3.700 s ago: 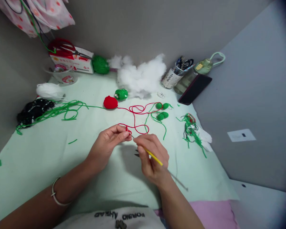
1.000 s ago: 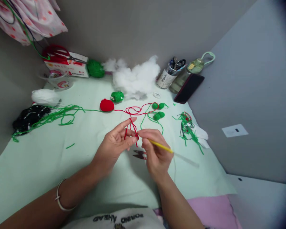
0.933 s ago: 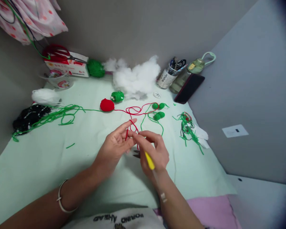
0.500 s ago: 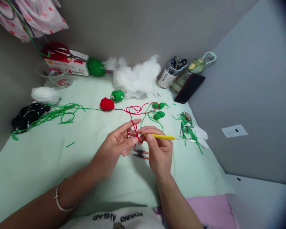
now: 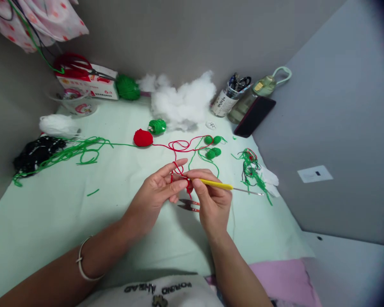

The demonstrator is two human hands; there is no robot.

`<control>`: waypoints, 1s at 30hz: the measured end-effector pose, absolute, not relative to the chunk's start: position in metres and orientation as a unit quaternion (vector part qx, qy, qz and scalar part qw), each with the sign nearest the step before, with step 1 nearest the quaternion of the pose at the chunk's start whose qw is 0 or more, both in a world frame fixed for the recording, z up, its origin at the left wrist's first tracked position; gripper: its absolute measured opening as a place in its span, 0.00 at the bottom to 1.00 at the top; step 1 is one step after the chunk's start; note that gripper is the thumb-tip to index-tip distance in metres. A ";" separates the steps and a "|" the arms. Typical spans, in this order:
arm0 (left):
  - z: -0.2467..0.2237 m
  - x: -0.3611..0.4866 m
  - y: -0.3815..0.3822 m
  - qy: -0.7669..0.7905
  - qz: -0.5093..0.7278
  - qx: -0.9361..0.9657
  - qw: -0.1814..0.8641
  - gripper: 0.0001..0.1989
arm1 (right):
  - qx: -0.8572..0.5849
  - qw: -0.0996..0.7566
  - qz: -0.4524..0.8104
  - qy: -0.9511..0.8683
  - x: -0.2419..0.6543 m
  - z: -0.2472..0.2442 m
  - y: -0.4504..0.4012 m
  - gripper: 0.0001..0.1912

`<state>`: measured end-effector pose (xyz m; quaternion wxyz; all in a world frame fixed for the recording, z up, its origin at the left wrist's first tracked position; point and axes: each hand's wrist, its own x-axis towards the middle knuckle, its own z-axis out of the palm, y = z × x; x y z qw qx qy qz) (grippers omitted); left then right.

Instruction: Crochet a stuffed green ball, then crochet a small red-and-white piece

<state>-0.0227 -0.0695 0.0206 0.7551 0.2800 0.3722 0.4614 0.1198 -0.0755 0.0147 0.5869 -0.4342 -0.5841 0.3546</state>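
Observation:
My right hand (image 5: 213, 198) grips a crochet hook (image 5: 217, 184) by its yellow handle, one thin metal end pointing right. The hook's other end reaches toward my left hand (image 5: 158, 189), which is closed on red yarn (image 5: 178, 167). Its forefinger is raised with the strand running over it, and the thumb pinches near a small red loop or bit of crochet (image 5: 189, 186), partly hidden by fingers. The strand trails back in loose loops to a red yarn ball (image 5: 143, 138). Thread snips (image 5: 188, 205) with orange handles lie below my hands, partly covered by the right one.
Green crocheted balls (image 5: 213, 152) lie beyond my hands. White stuffing (image 5: 182, 102) and a pen cup (image 5: 224, 102) stand at the back, near a phone (image 5: 255, 117). Yarn scraps (image 5: 254, 170) are at right; black yarn (image 5: 40, 154) and green strands (image 5: 83, 151) at left.
The red yarn between my hands has shifted, with its lower tail now further right. The hook has tilted slightly, its right end lower. The view has moved a little.

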 end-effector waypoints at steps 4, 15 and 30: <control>0.022 -0.020 -0.071 0.369 0.471 0.253 0.760 0.30 | -0.443 0.551 0.226 -0.670 0.119 0.007 -0.081 0.14; 0.021 -0.031 -0.067 0.336 0.470 0.224 0.785 0.20 | -0.432 0.612 0.380 -0.543 0.132 0.013 -0.072 0.10; 0.022 -0.031 -0.067 0.346 0.423 0.234 0.804 0.16 | -0.393 0.603 0.485 -0.497 0.132 0.015 -0.073 0.09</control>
